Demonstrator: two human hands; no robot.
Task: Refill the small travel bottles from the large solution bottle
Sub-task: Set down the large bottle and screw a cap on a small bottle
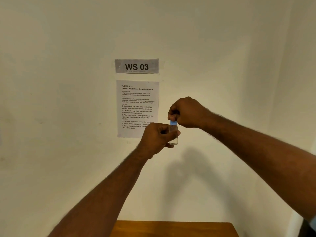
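Note:
A small clear travel bottle (174, 134) with a blue cap (173, 122) is held upright in the air in front of the wall. My left hand (156, 139) grips the bottle's body from the left. From above, my right hand (186, 112) pinches the blue cap between its fingertips. A little pale liquid or residue shows at the bottle's bottom. The large solution bottle is not in view.
A wooden table (172, 229) shows only its far edge at the bottom. On the cream wall hang a "WS 03" sign (136, 66) and a printed task sheet (137, 106), partly hidden behind my left hand.

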